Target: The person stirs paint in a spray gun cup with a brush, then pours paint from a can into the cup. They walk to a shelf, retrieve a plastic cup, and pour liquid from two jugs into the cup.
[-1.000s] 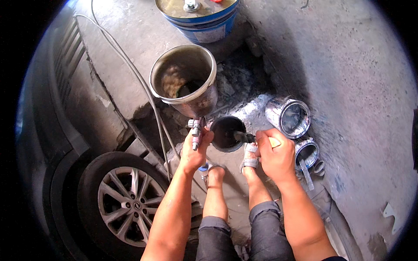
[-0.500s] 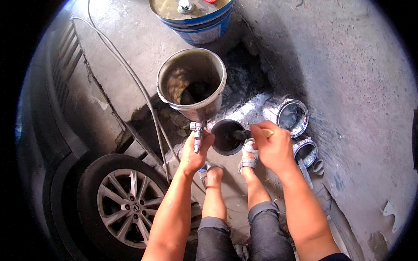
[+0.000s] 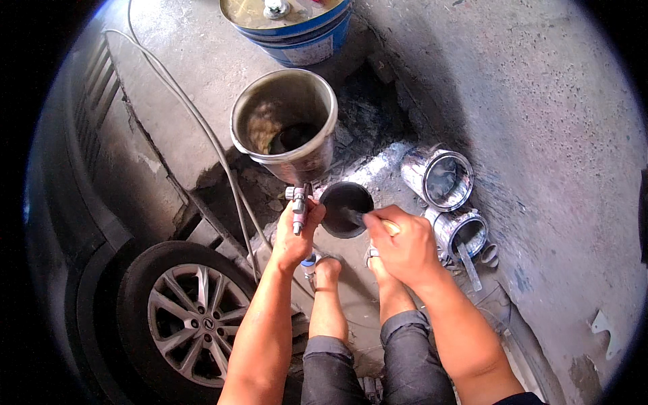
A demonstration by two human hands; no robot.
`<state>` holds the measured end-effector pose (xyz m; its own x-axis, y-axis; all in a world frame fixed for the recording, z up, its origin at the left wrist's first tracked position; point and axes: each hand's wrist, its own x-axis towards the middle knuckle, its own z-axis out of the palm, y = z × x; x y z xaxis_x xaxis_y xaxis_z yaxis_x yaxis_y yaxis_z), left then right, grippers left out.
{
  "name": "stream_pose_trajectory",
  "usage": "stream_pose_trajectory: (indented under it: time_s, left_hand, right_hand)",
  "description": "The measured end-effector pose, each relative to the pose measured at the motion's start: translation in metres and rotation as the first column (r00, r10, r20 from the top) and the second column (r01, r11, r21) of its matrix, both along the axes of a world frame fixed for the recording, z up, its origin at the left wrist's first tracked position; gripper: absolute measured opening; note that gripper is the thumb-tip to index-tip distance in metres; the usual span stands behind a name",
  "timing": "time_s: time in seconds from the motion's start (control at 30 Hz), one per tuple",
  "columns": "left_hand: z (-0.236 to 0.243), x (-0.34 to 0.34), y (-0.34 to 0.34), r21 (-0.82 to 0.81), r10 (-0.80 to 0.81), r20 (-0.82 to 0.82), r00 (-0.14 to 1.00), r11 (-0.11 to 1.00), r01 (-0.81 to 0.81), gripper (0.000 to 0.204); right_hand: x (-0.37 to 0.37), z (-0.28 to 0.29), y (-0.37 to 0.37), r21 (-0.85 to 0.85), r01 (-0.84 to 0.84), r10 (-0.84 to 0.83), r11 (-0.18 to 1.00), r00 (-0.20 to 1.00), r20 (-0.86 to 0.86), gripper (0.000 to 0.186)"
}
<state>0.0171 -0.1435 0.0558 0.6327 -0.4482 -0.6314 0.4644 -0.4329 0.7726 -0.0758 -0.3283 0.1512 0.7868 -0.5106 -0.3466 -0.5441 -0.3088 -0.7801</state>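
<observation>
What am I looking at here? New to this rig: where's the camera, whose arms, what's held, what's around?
No machine here: the arms are a person's, bare-handed. Every picture comes from a wide fisheye camera worn on their head, looking down, so straight edges bend toward the rim.

The left hand holds what looks like a spray gun. The right hand grips a tool with a yellow handle, its far end at the mouth of a dark cup.

On the floor are an open bucket, a blue drum and two open tins. A car wheel is at lower left.
</observation>
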Motion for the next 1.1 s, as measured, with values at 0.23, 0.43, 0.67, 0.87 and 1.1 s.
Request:
stream_pose_trajectory:
  time_s: [0.23, 0.43, 0.67, 0.87, 1.1]
  left_hand:
    - [-0.001, 0.005, 0.002, 0.007, -0.002, -0.002, 1.000, 1.000, 0.002, 0.015]
    - [0.003, 0.009, 0.001, 0.025, 0.009, -0.030, 1.000, 1.000, -0.009, 0.015]
    - [-0.003, 0.007, 0.006, 0.000, 0.037, -0.060, 0.997, 0.999, -0.037, 0.015]
    - [0.002, 0.010, 0.001, 0.029, 0.016, -0.061, 0.998, 0.999, -0.014, 0.014]
    - [-0.003, 0.009, 0.002, 0.039, -0.004, -0.066, 0.998, 0.999, 0.006, 0.017]
  right_hand:
    - [0.009, 0.006, 0.001, -0.010, -0.016, 0.016, 1.000, 1.000, 0.008, 0.013]
    - [0.010, 0.014, 0.001, 0.080, 0.032, -0.036, 0.996, 0.998, 0.052, 0.013]
    - [0.006, 0.005, 0.003, 0.067, 0.058, -0.061, 0.996, 0.998, 0.035, 0.014]
    - [-0.001, 0.000, -0.003, 0.156, 0.141, -0.144, 0.978, 0.990, 0.009, 0.015]
    - [-0.006, -0.002, 0.004, 0.067, -0.056, 0.056, 0.996, 0.998, 0.002, 0.016]
